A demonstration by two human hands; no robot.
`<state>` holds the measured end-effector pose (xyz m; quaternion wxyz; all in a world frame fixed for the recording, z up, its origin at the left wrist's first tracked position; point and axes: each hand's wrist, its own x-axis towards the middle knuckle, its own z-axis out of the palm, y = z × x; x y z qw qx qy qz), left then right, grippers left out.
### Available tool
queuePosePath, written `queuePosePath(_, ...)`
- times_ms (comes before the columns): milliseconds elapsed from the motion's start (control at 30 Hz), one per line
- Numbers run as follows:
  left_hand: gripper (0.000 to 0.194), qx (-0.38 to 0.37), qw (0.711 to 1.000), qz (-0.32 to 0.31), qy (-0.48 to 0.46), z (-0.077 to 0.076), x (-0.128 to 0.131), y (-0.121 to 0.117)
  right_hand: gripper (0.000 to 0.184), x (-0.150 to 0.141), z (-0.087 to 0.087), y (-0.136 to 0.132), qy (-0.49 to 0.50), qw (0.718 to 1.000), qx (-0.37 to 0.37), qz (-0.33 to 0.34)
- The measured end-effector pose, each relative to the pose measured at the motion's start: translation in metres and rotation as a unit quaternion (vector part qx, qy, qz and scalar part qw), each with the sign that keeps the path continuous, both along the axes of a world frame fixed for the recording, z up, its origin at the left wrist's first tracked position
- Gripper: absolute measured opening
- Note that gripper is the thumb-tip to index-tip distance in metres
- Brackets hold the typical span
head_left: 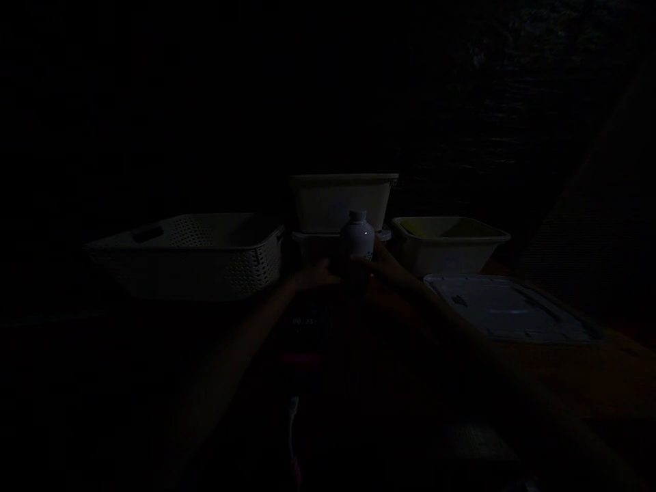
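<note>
The scene is very dark. A small white bottle with a white cap stands upright in the middle, held between both hands. My left hand wraps its lower left side, fingers closed. My right hand grips it from the right. The bottle's lower part is hidden by the fingers.
A white woven basket stands at the left. Behind the bottle two pale tubs are stacked. A pale tub with something yellow inside stands at the right. A flat white lid lies on the wooden table. A dark device lies near me.
</note>
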<state>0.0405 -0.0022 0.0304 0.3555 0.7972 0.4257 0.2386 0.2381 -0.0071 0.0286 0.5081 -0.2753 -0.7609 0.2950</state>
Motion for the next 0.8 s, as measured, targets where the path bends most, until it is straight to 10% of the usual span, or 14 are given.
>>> queuePosePath(800, 0.049, 0.078, 0.995, -0.007, 0.058, -0.003, 0.005, -0.005, 0.068, -0.007, -0.006, 0.0, -0.015, 0.992, 0.111, -0.055)
